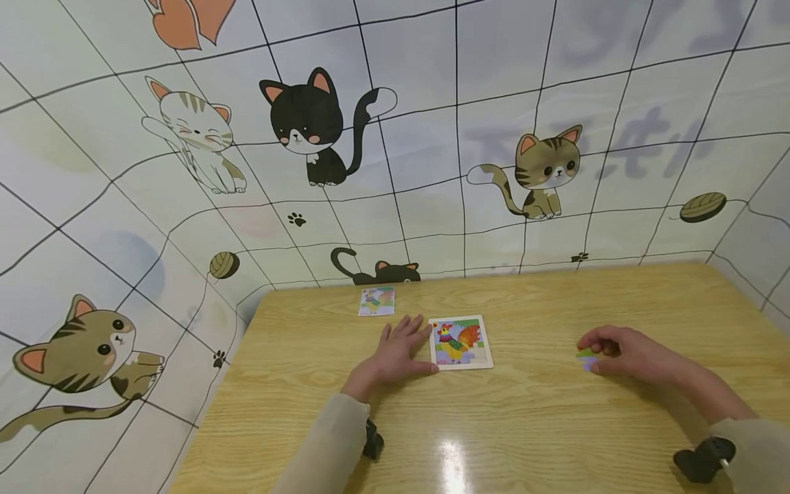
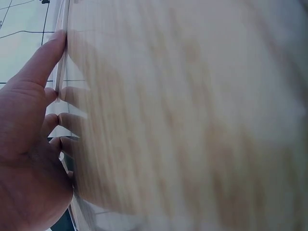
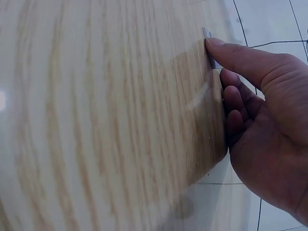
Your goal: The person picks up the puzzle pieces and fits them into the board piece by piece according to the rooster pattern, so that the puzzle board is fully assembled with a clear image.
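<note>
A small rooster jigsaw puzzle (image 1: 457, 341) in a white frame lies on the wooden table. My left hand (image 1: 398, 353) rests with fingers spread at the frame's left side, its thumb along the lower left corner. In the left wrist view that hand (image 2: 29, 139) shows its thumb at the thin frame edge. Well to the right of the puzzle, my right hand (image 1: 629, 353) pinches a green and lilac puzzle piece (image 1: 586, 358) between thumb and fingers. Seen edge-on in the right wrist view, the piece (image 3: 210, 50) sits at the thumb tip, low over the table.
A paler rooster picture card (image 1: 376, 302) lies behind the left hand, near the table's back edge. Wall sheeting with printed cats (image 1: 305, 123) rises behind and left of the table (image 1: 524, 425).
</note>
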